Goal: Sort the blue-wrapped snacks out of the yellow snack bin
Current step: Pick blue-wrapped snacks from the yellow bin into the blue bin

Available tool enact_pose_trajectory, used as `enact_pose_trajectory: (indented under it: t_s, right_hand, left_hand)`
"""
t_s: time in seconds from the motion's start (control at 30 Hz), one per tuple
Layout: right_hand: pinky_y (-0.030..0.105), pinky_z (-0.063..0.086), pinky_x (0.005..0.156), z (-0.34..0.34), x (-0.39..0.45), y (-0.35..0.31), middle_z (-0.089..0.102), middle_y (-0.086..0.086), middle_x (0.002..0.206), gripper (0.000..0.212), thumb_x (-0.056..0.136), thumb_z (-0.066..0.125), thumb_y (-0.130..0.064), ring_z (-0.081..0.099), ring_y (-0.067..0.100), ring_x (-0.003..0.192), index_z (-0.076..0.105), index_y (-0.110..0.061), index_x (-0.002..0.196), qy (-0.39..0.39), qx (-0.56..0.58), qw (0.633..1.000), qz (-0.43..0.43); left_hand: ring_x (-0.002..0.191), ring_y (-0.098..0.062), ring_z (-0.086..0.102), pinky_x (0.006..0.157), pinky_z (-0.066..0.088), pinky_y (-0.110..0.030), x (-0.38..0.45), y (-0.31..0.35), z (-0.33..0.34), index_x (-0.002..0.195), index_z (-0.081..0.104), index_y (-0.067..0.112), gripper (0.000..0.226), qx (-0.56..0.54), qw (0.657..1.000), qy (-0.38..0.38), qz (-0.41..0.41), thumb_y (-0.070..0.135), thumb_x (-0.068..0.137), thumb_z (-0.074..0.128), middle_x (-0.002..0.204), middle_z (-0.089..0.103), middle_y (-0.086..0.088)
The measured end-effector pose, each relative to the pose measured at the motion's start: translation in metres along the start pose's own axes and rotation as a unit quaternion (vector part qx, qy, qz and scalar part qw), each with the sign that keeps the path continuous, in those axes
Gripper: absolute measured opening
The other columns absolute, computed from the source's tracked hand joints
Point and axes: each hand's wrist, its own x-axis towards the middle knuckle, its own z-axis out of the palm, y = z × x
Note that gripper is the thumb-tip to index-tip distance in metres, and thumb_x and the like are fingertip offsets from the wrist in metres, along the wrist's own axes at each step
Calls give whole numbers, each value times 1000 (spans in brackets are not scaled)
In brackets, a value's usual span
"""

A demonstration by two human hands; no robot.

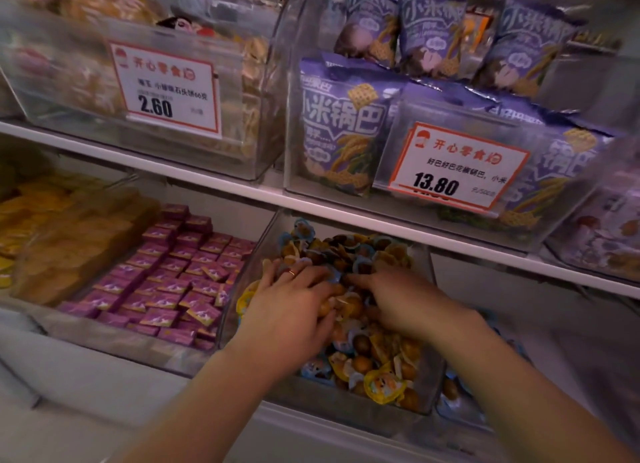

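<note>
While both hands, left hand (291, 303) and right hand (398, 300), rest spread and grasping nothing on the yellow snack bin's (427, 372) heap, its scattered blue-wrapped snacks (313, 367) look light, crinkly and slippery, best pinched by a wrapper edge.

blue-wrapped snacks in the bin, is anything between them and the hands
Nothing stands above the pile: both the left hand and right hand already rest on it. Yellow-wrapped snacks lie mixed among the blue-wrapped snacks.

A clear bin of small purple boxes (180, 275) sits on the lower shelf, while above, purple snack bags (341, 126) fill a bin behind a 13.80 price tag (457, 166), beside a 2.60 price tag (166, 88).
</note>
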Motion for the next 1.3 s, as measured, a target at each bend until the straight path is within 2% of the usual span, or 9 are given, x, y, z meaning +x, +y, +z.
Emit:
enact_pose_trajectory:
  t_s: [0.1,0.23,0.4,0.57,0.73,0.83,0.97,1.1,1.3]
  right_hand:
    - [38,53,84,-2,-6,0,59,1,109,27,90,57,-22,60,24,101,66,-32,113,10,-1,1000,9]
    - [30,49,86,-10,-11,1,57,-7,112,18,92,58,-23,58,16,103,68,-34,104,41,93,995,13]
    - [23,42,94,-15,-5,11,51,6,137,37,97,51,-27,52,23,120,55,-26,134,99,120,984,84]
    - [30,40,101,-13,6,11,48,6,144,45,96,50,-31,47,28,129,48,-32,142,120,49,988,87]
    - [32,38,82,-8,15,3,45,2,132,42,88,53,-57,52,28,116,61,-33,122,63,-49,996,43]
    - [34,48,82,-4,19,0,52,3,124,38,92,50,-52,56,25,107,61,-27,119,69,-54,996,30]
    - [28,35,63,-10,14,6,63,-2,105,20,90,56,-41,60,20,99,64,-26,102,95,-1,995,16]
    - [29,49,85,-17,1,16,65,-4,111,34,88,63,-26,61,16,102,62,-29,122,133,128,982,37]
    - [34,46,103,-12,-1,4,58,-3,136,47,93,62,-42,55,17,122,56,-26,137,-14,81,996,23]
  left_hand:
    - [128,-15,51,113,31,-50,-1,-4,-1,116,68,35,38,-20,999,13,-39,50,90,46,135,58,11]
    - [122,-13,52,111,30,-42,1,-9,-2,111,69,34,34,-60,996,26,-54,48,89,47,134,57,15]
    - [109,-16,56,94,47,-33,1,-15,-10,108,67,32,25,-106,991,35,-77,34,86,55,120,61,13]
    - [115,-19,54,102,42,-39,-1,-9,-9,129,57,36,43,-98,993,55,-44,25,88,55,133,54,11]
    - [138,-16,38,116,18,-40,-2,7,3,126,61,35,46,-49,998,8,44,56,95,34,142,50,9]
    - [143,-18,32,119,13,-43,-2,10,4,132,57,34,62,-15,998,-13,54,63,91,21,146,48,8]
    - [147,-20,25,120,11,-54,-3,14,5,136,50,41,48,-11,995,-39,96,55,95,29,146,46,15]
    - [127,-11,44,118,16,-52,-3,20,5,111,64,37,37,-42,992,-38,117,43,94,32,112,63,18]
    - [105,-4,55,119,17,-42,-2,6,6,89,67,34,31,-85,993,-26,78,43,86,38,87,66,15]
